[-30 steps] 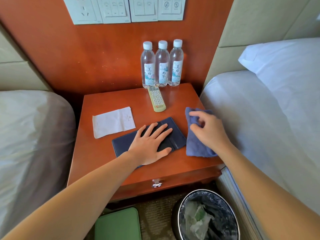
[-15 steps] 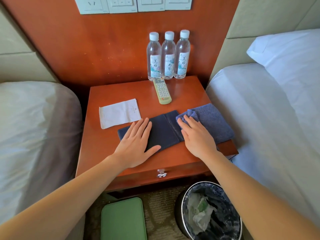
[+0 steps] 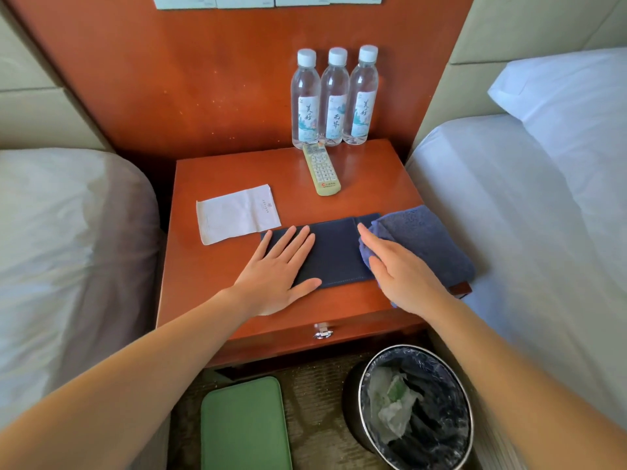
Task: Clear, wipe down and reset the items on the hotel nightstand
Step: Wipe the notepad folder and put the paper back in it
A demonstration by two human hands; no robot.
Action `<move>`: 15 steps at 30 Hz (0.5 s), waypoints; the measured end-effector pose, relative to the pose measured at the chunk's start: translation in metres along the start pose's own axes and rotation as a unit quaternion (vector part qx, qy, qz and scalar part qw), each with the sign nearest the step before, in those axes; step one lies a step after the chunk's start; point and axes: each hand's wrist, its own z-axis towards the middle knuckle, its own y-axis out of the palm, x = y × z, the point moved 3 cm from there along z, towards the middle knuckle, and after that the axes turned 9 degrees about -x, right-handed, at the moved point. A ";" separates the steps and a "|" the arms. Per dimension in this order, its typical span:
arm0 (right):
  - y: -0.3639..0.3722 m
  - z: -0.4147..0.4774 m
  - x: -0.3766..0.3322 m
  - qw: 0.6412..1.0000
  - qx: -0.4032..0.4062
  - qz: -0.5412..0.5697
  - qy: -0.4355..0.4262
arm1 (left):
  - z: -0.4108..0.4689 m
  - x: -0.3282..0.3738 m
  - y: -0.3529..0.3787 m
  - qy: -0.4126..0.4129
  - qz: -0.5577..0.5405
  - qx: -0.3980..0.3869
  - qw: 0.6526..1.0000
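Note:
A dark navy mat (image 3: pixel 334 249) lies near the front of the wooden nightstand (image 3: pixel 210 283). My left hand (image 3: pixel 278 273) presses flat on the mat's left end, fingers straight. My right hand (image 3: pixel 398 269) lies flat with straight fingers on a blue cloth (image 3: pixel 427 239), which covers the mat's right end and reaches the nightstand's right edge. Three water bottles (image 3: pixel 334 96) stand in a row at the back. A pale remote (image 3: pixel 320 169) lies in front of them. A white paper sleeve (image 3: pixel 237 213) lies at the left.
Beds with white sheets flank the nightstand, one on the left (image 3: pixel 68 249) and one on the right (image 3: pixel 543 215). On the floor below stand a lined waste bin (image 3: pixel 415 405) holding crumpled paper and a green flat object (image 3: pixel 244 425). A drawer handle (image 3: pixel 322 332) shows at the front.
My right hand went from gripping the bunched cloth to lying flat on it, and the cloth spread out over the mat's right end. My left hand slid to the mat's left end.

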 end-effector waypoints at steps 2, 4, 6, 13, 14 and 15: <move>-0.008 0.006 0.002 0.994 -0.056 0.093 0.026 | 0.000 -0.002 0.001 -0.003 -0.007 0.004 1.000; -0.019 0.008 0.005 0.990 -0.028 0.141 0.014 | 0.000 -0.002 0.001 -0.007 -0.011 0.009 1.000; -0.028 0.005 0.013 0.992 0.047 0.119 0.020 | -0.001 -0.001 0.002 -0.009 -0.015 0.014 1.000; 0.029 0.004 0.013 0.991 0.003 -0.106 0.080 | -0.002 -0.001 0.003 -0.013 -0.023 0.031 0.999; 0.031 0.007 0.011 0.988 0.001 -0.128 0.083 | -0.002 -0.001 0.004 -0.013 -0.022 0.029 0.999; 0.030 0.011 0.011 0.986 -0.002 -0.140 0.086 | -0.001 -0.002 0.004 -0.013 -0.022 0.027 0.999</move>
